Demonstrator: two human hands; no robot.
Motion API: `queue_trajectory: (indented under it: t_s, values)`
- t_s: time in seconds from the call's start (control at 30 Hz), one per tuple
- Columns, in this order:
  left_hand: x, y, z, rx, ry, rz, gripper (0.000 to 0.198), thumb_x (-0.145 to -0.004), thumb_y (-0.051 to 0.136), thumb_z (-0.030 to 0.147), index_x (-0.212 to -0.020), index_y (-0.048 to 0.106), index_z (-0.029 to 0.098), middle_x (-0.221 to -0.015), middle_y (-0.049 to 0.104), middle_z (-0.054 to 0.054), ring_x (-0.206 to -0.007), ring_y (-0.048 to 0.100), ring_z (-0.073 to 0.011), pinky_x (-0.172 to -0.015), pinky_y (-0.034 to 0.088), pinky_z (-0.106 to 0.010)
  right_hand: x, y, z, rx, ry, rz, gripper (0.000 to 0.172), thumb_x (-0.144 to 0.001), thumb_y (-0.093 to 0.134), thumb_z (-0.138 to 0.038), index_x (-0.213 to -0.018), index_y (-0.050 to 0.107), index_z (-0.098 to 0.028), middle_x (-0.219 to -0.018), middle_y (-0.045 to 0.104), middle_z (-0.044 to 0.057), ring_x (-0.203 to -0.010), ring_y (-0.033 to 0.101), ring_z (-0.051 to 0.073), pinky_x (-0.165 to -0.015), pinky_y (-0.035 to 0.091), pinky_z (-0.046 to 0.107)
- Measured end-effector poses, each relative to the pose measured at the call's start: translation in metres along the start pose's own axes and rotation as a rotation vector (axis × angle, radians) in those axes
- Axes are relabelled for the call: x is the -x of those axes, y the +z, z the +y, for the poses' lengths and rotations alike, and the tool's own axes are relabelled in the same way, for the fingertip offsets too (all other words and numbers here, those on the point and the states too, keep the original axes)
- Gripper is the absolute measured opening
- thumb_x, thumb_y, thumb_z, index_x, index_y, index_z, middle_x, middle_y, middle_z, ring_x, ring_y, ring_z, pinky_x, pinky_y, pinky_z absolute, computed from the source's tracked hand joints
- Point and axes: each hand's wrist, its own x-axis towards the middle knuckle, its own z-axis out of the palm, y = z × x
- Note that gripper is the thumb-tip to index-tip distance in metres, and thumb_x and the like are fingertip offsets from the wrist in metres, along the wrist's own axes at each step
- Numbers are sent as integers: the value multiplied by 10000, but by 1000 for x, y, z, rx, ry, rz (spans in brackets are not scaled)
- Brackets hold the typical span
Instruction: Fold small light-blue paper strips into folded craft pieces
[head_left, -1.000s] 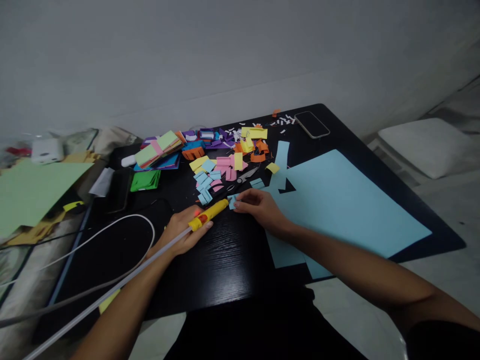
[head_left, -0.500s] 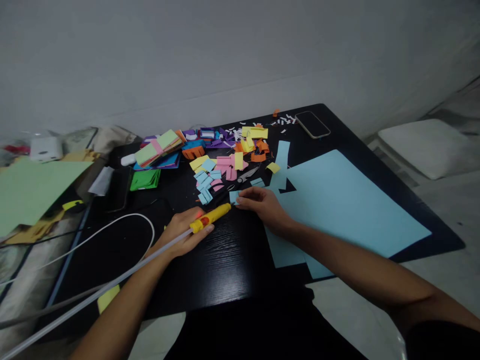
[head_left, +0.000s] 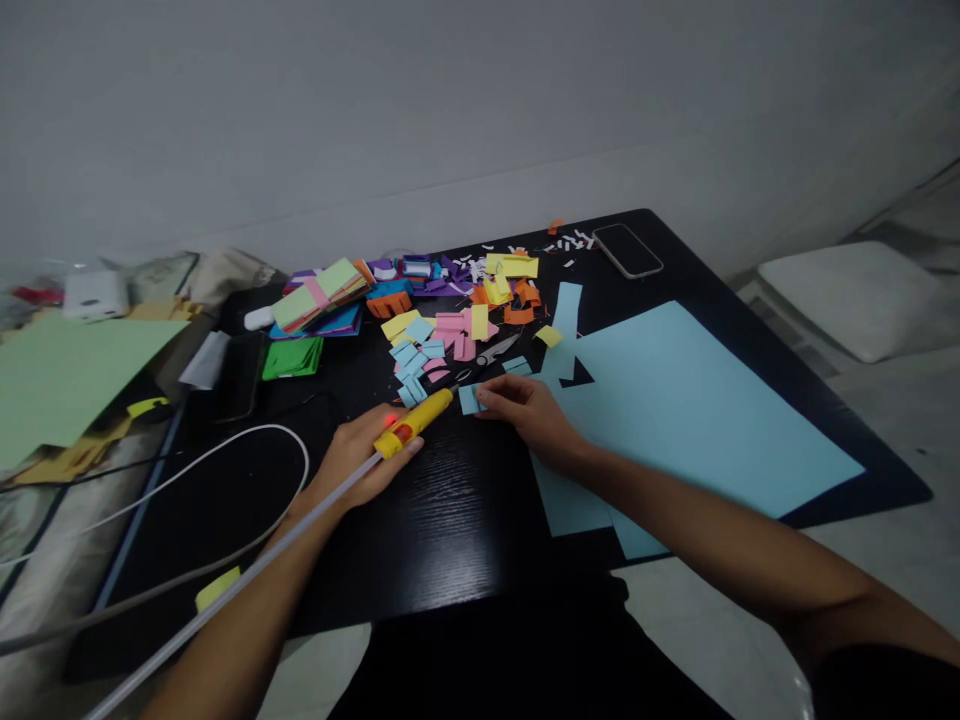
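My left hand (head_left: 360, 455) is wrapped round a yellow hot glue gun (head_left: 414, 424) with a red light glowing on it. A long translucent glue stick (head_left: 300, 528) runs out of its rear toward the lower left. The nozzle points up and right, close to the folded blue paper piece but apart from it. Between thumb and fingers, my right hand (head_left: 525, 408) pinches that small blue paper piece (head_left: 468, 400) just over the black table. Scissors (head_left: 498, 350) lie beyond it, beside a pile of small folded blue papers (head_left: 409, 362).
A large blue sheet (head_left: 675, 410) covers the table's right side, partly under my right forearm. Pink, yellow, orange and purple paper pieces (head_left: 465, 330) lie behind. A phone (head_left: 627, 250) rests at the far right corner. A white cable (head_left: 304, 450) loops at the left.
The glue gun has drawn back a little to the left, away from the blue paper piece, and its nozzle now shows. My right hand stays nearly in place, still pinching the paper.
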Motion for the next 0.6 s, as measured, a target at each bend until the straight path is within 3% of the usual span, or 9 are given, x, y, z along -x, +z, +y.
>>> queue_trajectory:
  t_s: [0.07, 0.23, 0.43, 0.6]
  values:
    - [-1, 2, 0, 22, -83, 53, 176, -944, 670, 343, -1047, 680, 201, -920, 738, -37, -804, 707, -195, -740, 539, -290, -1, -1, 2, 34, -17, -5, 265, -703, 911, -368, -824, 737, -208, -856, 731, 12, -832, 688, 175, -915, 616, 407]
    - [-13, 13, 6, 274, -484, 156, 247, -932, 682, 453, -965, 623, 216, -796, 666, 4, -625, 589, -151, -589, 463, -280, 1, 2, 10, 134, -117, -45, 304, -686, 902, -292, -864, 667, -219, -830, 702, -9, -791, 680, 164, -854, 599, 380]
    - [-32, 28, 33, 617, -593, 73, 389, -709, 890, 312, -916, 577, 210, -831, 729, -15, -743, 670, -181, -703, 527, -309, 8, 11, 16, 183, -147, -110, 366, -713, 888, -307, -965, 638, -219, -813, 707, -15, -775, 697, 162, -783, 584, 341]
    - [-33, 35, 45, 674, -692, 147, 401, -661, 889, 269, -893, 566, 217, -675, 684, 26, -672, 660, -193, -698, 528, -332, 9, 10, 18, 228, -148, -107, 407, -686, 906, -326, -982, 647, -219, -839, 711, -7, -770, 695, 165, -755, 569, 331]
